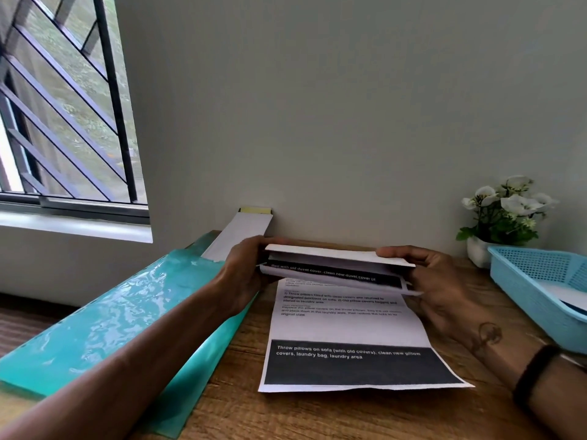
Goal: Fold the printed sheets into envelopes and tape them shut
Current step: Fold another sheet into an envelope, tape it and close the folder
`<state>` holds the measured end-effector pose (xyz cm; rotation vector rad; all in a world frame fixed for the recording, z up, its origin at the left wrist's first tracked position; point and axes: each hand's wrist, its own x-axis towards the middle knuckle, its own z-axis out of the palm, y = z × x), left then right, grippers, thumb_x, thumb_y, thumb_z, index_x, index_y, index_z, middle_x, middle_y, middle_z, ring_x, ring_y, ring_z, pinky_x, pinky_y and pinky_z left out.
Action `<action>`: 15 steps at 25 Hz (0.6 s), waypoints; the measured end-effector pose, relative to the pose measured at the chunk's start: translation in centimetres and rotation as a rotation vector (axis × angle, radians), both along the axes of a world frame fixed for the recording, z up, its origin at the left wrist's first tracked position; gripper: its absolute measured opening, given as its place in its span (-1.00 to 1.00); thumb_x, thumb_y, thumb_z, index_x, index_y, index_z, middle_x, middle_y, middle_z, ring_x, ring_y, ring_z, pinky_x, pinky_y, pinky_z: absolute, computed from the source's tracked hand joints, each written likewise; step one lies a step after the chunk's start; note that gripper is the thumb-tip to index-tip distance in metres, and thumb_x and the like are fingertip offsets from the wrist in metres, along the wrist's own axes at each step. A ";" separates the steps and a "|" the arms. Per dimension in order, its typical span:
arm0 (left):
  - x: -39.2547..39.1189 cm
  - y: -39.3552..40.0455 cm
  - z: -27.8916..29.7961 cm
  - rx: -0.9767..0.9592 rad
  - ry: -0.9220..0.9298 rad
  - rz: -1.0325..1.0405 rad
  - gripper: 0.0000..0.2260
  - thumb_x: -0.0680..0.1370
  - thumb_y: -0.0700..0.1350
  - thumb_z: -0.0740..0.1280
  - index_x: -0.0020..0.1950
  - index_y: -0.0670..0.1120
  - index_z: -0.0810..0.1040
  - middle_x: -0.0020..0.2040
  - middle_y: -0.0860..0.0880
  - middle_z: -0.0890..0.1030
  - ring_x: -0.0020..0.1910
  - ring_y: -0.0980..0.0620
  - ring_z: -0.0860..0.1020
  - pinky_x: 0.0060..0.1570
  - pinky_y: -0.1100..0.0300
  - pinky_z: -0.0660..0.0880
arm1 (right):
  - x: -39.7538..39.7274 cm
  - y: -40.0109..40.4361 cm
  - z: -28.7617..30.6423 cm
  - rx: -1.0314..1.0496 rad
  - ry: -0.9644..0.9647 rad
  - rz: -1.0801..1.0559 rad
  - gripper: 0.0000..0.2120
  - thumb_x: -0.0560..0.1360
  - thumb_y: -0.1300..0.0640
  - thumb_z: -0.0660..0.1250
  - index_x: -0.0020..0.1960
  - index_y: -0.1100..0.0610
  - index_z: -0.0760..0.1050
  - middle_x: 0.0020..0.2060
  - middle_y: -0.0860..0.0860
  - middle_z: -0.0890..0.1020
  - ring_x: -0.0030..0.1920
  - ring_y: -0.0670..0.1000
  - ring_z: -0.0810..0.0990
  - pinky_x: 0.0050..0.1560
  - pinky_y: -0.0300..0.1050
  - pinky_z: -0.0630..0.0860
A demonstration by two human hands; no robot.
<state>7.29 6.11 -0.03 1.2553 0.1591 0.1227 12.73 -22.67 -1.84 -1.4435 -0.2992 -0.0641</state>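
Observation:
A folded printed sheet (pixel 336 265) is held just above the wooden table (pixel 317 414), its white flap bent over a black text band. My left hand (pixel 244 268) grips its left end and my right hand (pixel 428 277) grips its right end. Beneath it a second printed sheet (pixel 349 338) lies flat on the table, with text lines and a black band near its front edge.
A teal plastic folder (pixel 104 325) lies at the left with white paper (pixel 244 233) sticking out toward the wall. A blue mesh basket (pixel 533 281) sits at the right edge, and a small white-flowered plant (pixel 505 214) stands behind it.

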 end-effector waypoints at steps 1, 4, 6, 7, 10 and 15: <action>0.0 0.0 0.1 0.014 0.000 -0.004 -0.75 0.67 -0.07 0.24 0.16 -0.16 0.66 0.01 -0.18 0.74 -0.02 -0.14 0.70 -0.07 0.03 0.66 | -0.2 0.0 0.1 -0.044 -0.015 -0.032 -0.63 0.55 0.51 0.26 -0.06 0.15 0.74 -0.04 0.20 0.77 -0.24 0.07 0.74 -0.34 -0.19 0.64; 0.3 0.1 -0.2 0.104 -0.021 -0.033 -0.73 0.61 -0.09 0.41 0.27 -0.16 0.61 0.16 -0.21 0.70 0.09 -0.18 0.69 0.11 -0.05 0.67 | -0.6 0.3 0.1 -0.073 -0.021 -0.070 -0.59 0.58 0.51 0.16 0.02 0.19 0.73 -0.14 0.19 0.74 -0.47 -0.08 0.68 -0.49 -0.26 0.57; 0.4 0.2 -0.4 0.118 -0.039 -0.038 -0.68 0.56 -0.21 0.47 0.31 -0.12 0.63 0.28 -0.20 0.65 0.20 -0.20 0.67 0.22 -0.13 0.63 | -0.1 0.3 0.2 -0.021 0.023 -0.066 -0.62 0.61 0.38 0.20 0.09 0.09 0.74 -0.04 0.13 0.78 -0.21 0.06 0.77 -0.26 -0.12 0.66; 0.6 0.3 -0.5 0.121 -0.046 -0.026 -0.66 0.54 -0.25 0.47 0.31 -0.08 0.66 0.32 -0.18 0.62 0.23 -0.21 0.66 0.25 -0.15 0.62 | -0.1 0.3 0.4 0.020 0.049 -0.057 -0.65 0.64 0.29 0.20 0.15 0.03 0.72 -0.02 0.07 0.79 -0.16 0.06 0.75 -0.24 -0.12 0.63; 0.6 0.5 -0.3 0.113 -0.066 0.027 -0.62 0.53 -0.29 0.48 0.30 0.01 0.67 0.38 -0.13 0.59 0.19 -0.20 0.68 0.17 -0.12 0.66 | 0.0 0.1 0.6 0.075 0.103 0.005 -0.73 0.67 -0.01 0.23 0.30 -0.05 0.60 0.03 0.08 0.76 -0.21 0.02 0.70 -0.29 -0.11 0.55; 0.3 0.3 0.0 0.089 -0.116 0.071 -0.56 0.58 -0.27 0.43 0.42 0.03 0.57 0.29 -0.10 0.63 0.13 -0.15 0.70 0.04 -0.05 0.71 | -0.3 0.2 0.4 -0.064 0.035 0.060 -0.41 0.42 0.18 0.59 0.39 -0.04 0.51 0.11 0.14 0.75 -0.02 0.26 0.77 -0.17 0.03 0.70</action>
